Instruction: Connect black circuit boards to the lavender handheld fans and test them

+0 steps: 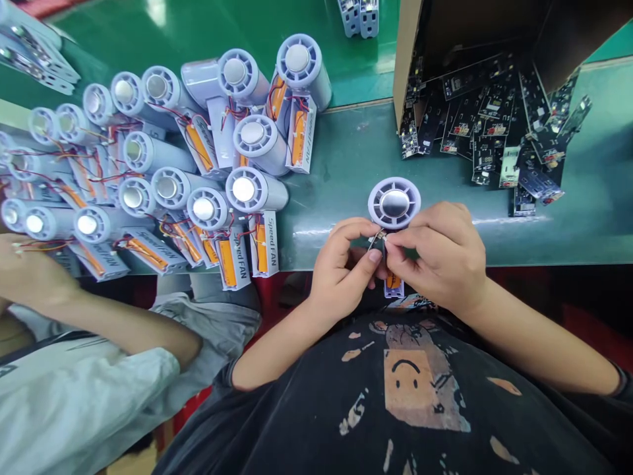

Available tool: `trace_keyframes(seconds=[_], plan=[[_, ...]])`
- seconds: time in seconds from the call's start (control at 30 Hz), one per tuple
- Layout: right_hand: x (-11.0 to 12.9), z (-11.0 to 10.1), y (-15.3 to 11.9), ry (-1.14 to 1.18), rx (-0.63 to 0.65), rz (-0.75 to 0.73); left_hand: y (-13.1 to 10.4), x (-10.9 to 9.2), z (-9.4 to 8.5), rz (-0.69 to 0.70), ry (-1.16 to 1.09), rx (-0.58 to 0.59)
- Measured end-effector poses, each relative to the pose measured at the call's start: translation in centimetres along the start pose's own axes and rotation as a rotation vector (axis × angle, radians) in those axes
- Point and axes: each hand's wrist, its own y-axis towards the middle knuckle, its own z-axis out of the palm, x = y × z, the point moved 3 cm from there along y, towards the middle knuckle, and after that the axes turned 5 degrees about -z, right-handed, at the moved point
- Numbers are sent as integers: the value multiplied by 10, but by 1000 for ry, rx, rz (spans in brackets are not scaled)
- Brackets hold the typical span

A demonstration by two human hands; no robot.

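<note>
A lilac handheld fan [374,206] with a silver disc at its centre lies at the table's front edge, its round head on the tabletop side. Its handle [394,290], holding an orange battery, points toward my body and is partly hidden by my fingers. My left hand [343,267] is closed just below the fan head, pinching a small circuit board [378,236] seen nearly edge-on. From the other side, my right hand [438,254] closes thumb and forefinger on a tiny white plug beside that board. The fingers hide most of the board and wires.
Many similar fans [204,209] with red wires and orange batteries stand crowded on the left. A cardboard box [406,59] on its side spills black circuit boards [487,125] at the right. A co-worker's arm [113,316] reaches in at left. More housings [359,16] lie farther back.
</note>
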Motion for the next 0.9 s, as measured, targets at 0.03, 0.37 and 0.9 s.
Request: trace_keyframes(seconds=[0.03, 0.37, 0.9], plan=[[0, 0, 0, 0, 10, -3, 0, 0, 0, -4, 5, 2], [-11, -5, 6, 169, 216, 43, 2, 0, -5, 5, 54, 43], [-26, -15, 7, 372, 40, 239, 1, -11, -9, -4, 14, 55]])
